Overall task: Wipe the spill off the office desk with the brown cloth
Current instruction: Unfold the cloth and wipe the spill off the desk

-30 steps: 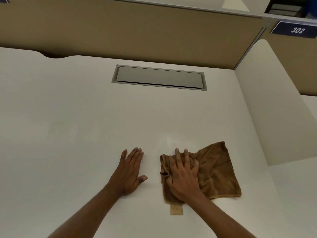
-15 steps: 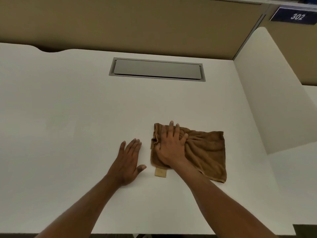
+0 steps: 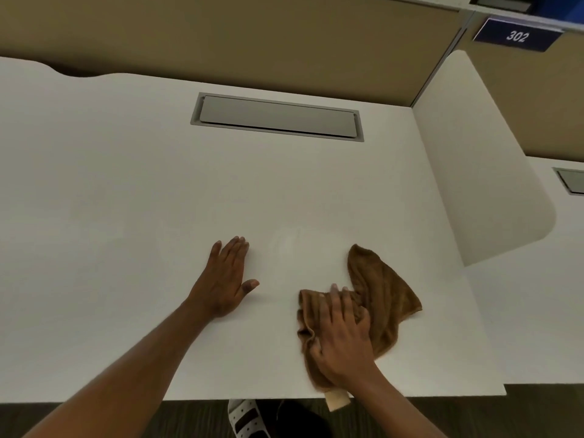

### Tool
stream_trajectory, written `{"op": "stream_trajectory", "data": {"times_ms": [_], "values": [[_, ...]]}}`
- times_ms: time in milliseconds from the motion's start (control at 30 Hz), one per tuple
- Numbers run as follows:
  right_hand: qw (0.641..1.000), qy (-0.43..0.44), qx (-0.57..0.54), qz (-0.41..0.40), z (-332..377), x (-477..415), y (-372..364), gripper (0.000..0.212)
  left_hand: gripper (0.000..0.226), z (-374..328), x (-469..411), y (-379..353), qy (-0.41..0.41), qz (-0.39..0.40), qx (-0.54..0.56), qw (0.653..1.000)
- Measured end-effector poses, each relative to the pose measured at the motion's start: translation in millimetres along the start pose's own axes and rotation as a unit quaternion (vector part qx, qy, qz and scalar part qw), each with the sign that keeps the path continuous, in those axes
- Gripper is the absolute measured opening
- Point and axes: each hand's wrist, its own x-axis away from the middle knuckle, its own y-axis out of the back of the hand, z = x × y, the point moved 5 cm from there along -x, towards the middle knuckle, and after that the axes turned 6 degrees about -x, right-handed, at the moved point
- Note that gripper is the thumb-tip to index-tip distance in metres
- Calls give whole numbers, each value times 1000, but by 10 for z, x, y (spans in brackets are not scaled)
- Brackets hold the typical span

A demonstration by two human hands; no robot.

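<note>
The brown cloth (image 3: 382, 298) lies bunched on the white desk (image 3: 126, 216) near its front edge, its tag hanging just over the edge. My right hand (image 3: 343, 339) presses down on the cloth's left part, fingers bent into the fabric. My left hand (image 3: 226, 279) rests flat on the desk to the left of the cloth, fingers together, holding nothing. A faint shiny patch (image 3: 286, 243) shows on the desk between and beyond the hands; no clear spill is visible.
A grey cable-tray lid (image 3: 278, 116) is set into the desk's back. A white side divider (image 3: 474, 159) rises at the right, a tan partition (image 3: 221, 36) stands behind. A sign reads 302 (image 3: 518, 36). A shoe (image 3: 249, 418) shows below the desk's front edge.
My right hand has dragged the cloth back toward me and rightward, bunching it near the front edge. My left hand stays flat in place.
</note>
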Motion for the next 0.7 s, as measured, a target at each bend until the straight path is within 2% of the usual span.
{"op": "stream_trajectory", "data": {"times_ms": [133, 333, 567, 700], "values": [[997, -72, 14, -5, -417, -35, 67, 78, 90, 2, 1, -7, 5, -4, -6, 1000], [990, -141, -10, -19, -529, -733, 258, 78, 88, 10, -23, -47, 10, 1, -40, 999], [992, -114, -33, -37, -180, -1898, 543, 75, 88, 25, -68, -121, -1, 0, -59, 998], [997, -73, -24, -24, 67, -2092, 523, 73, 86, 30, -64, -113, -2, -16, -39, 999]]}}
